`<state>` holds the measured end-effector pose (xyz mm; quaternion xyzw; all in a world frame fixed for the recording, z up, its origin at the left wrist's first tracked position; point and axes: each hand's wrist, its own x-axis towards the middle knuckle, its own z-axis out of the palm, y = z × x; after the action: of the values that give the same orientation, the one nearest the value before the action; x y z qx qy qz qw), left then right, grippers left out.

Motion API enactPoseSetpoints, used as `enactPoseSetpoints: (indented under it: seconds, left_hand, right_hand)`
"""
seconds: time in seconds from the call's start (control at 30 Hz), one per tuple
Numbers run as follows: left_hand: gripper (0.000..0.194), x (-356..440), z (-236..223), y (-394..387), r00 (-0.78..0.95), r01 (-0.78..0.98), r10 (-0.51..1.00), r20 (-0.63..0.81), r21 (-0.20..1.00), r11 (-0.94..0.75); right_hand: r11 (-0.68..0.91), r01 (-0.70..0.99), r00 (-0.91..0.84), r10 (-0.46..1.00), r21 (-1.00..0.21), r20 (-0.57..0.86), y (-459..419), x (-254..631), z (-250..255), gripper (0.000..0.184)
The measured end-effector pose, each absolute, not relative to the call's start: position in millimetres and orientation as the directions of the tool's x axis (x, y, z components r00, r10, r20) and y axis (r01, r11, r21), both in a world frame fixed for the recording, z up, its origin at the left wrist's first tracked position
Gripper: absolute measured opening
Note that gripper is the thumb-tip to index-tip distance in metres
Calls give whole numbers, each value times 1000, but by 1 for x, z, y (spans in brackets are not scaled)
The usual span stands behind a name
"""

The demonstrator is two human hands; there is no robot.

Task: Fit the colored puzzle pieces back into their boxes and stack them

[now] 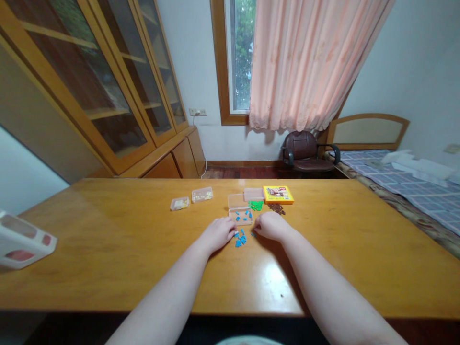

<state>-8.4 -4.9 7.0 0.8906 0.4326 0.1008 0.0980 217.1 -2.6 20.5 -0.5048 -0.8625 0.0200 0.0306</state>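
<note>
My left hand (219,233) rests on the wooden table (108,249), fingers curled, its tips beside a small heap of blue pieces (240,238). My right hand (271,225) lies just right of the heap, fingers curled in a pinch near a blue piece; whether it holds one is hidden. Directly behind the hands stands a small clear box (240,216) with blue pieces in it and its lid open. Green pieces (256,205) and brown pieces (277,208) lie behind the right hand.
Two small clear boxes (179,203) (201,194) sit at the back left, another clear box (253,194) and a yellow booklet (278,194) at the back. A white container (21,239) stands at the table's left edge. Beyond are a cabinet, a chair and a bed.
</note>
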Motion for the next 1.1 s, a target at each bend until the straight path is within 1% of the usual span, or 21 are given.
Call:
enactPoseSetpoints:
  seconds: [0.13, 0.27, 0.33, 0.43, 0.5, 0.57, 0.67, 0.73, 0.8, 0.87, 0.93, 1.03, 1.1]
  left_hand:
    - [9, -10, 6, -4, 612, 743, 784, 103, 265, -615]
    - [11, -12, 9, -4, 610, 735, 780, 144, 267, -624]
    - [12, -11, 11, -2, 575, 750, 792, 206, 254, -611]
    - [16, -8, 12, 2, 460, 807, 836, 299, 252, -534]
    - [17, -6, 10, 5, 396, 836, 865, 309, 269, -479]
    - [18, -6, 8, 6, 372, 843, 879, 297, 288, -454]
    - [19, -7, 5, 6, 381, 824, 877, 293, 323, -466]
    - [18, -9, 4, 5, 395, 802, 869, 297, 349, -484]
    - [18, -11, 4, 5, 407, 784, 863, 298, 371, -498]
    - [17, -12, 4, 5, 407, 777, 866, 291, 389, -496]
    - [16, -13, 5, 5, 402, 776, 873, 276, 403, -485]
    - [16, -12, 5, 6, 396, 772, 879, 267, 421, -476]
    - [16, -11, 4, 8, 384, 771, 883, 271, 432, -468]
  right_hand:
    - [491, 864, -492, 870, -107, 22, -3, 218, 21, 23]
    - [477, 869, -474, 879, -128, 56, -1, 222, 25, 22]
    - [460, 876, -454, 888, -147, 75, -1, 224, 27, 22]
    - [432, 881, -420, 902, -193, 103, 1, 228, 29, 22]
    - [411, 884, -390, 911, -222, 130, 2, 230, 29, 24]
    - [384, 885, -359, 923, -261, 142, 3, 231, 31, 27]
    - [336, 892, -323, 942, -303, 93, 5, 233, 37, 23]
    - [263, 926, -271, 962, -271, 8, 4, 235, 44, 21]
    - [189, 962, -208, 975, -199, -81, 2, 236, 48, 22]
    - [175, 975, -192, 974, -134, -123, -2, 239, 49, 23]
    - [233, 969, -241, 964, -80, -113, -7, 241, 45, 24]
    - [359, 933, -359, 932, -17, -54, -14, 245, 35, 27]
    - [416, 909, -415, 909, 15, -32, -17, 247, 28, 27]
